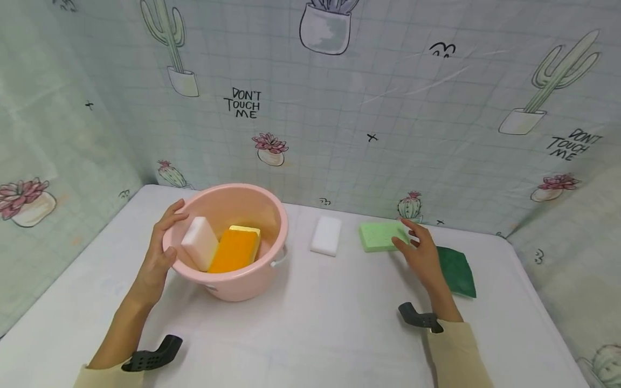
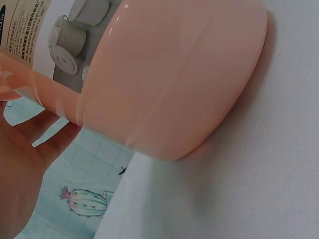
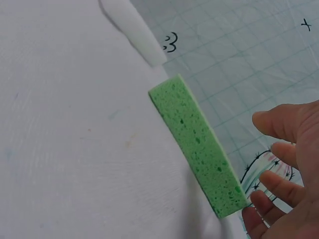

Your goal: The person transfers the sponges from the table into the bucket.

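My left hand [image 1: 157, 250] rests against the left side of a pink plastic bucket [image 1: 240, 285], fingers fairly straight along its outer wall and thumb near the rim. Inside the bucket lie a white sponge block [image 1: 200, 243], an orange-faced sponge [image 1: 233, 250] and a yellow piece [image 1: 249, 230] partly hidden behind it. Over the right end of a light green sponge [image 1: 380, 237] hovers my right hand [image 1: 419, 253], its thumb and fingers spread and loosely bent. In the right wrist view the fingertips are close to the porous green sponge [image 3: 199, 149]; whether they touch it, I cannot tell.
Between bucket and green sponge lies a white sponge block [image 1: 326, 236]. A dark green scouring pad [image 1: 457, 272] lies right of my right hand, partly behind the wrist. A cactus-printed cloth [image 1: 339, 108] rises behind the white table [image 1: 315, 334].
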Demonstrator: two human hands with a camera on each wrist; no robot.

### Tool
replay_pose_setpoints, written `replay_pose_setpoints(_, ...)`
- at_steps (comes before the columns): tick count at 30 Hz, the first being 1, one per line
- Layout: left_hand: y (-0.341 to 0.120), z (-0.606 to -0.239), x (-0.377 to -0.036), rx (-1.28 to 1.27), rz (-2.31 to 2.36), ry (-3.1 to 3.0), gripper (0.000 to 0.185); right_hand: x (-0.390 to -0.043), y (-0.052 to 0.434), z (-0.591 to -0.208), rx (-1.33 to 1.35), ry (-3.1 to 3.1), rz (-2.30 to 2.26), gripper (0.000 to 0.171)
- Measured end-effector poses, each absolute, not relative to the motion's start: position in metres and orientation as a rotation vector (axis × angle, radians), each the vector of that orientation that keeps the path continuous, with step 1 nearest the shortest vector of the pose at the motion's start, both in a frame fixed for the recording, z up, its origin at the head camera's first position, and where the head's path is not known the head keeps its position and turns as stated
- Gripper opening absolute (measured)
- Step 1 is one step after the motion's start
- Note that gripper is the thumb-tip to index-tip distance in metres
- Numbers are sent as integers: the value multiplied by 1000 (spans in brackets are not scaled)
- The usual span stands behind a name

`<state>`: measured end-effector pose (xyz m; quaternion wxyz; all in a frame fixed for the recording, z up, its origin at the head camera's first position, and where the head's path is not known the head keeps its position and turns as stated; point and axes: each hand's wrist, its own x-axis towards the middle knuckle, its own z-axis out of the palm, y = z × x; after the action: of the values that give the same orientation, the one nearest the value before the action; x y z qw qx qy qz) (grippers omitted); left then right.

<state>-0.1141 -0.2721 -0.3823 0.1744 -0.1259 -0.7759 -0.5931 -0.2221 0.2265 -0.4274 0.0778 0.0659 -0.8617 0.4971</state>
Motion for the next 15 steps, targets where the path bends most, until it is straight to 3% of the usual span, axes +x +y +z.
replay_pose_setpoints(15, -271, -382, -114, -356, -1663, -2208, 52, -222, 233, -435, 263, -2658, 1423, 68)
